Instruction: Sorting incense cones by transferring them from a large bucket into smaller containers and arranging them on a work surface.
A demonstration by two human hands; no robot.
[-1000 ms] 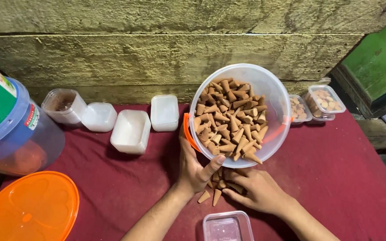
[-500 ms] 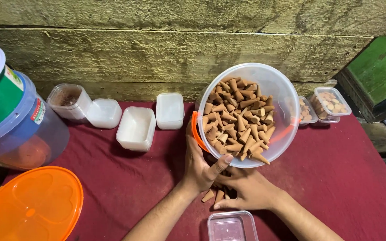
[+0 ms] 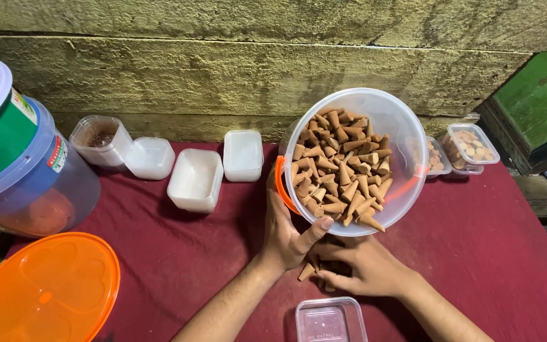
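Observation:
My left hand (image 3: 289, 237) grips the rim of a clear plastic bucket (image 3: 406, 133) with an orange handle, tilted towards me. The bucket is full of brown cones (image 3: 340, 177). My right hand (image 3: 365, 269) lies palm down under the bucket's lip, over a small heap of cones (image 3: 306, 271) on the red cloth (image 3: 489, 253). Its fingers are curled around some of them. A small clear box (image 3: 329, 320) stands just in front of both hands.
Several small white and clear boxes (image 3: 196, 180) line the back by the wooden wall. Filled clear boxes (image 3: 473, 144) sit at the right. A large clear tub with a green tub inside (image 3: 14, 164) stands at the left, an orange lid (image 3: 39, 291) in front of it.
The tilted bucket has stayed in my left hand. My right hand has shifted slightly under its lip over the cones. The view has moved a little.

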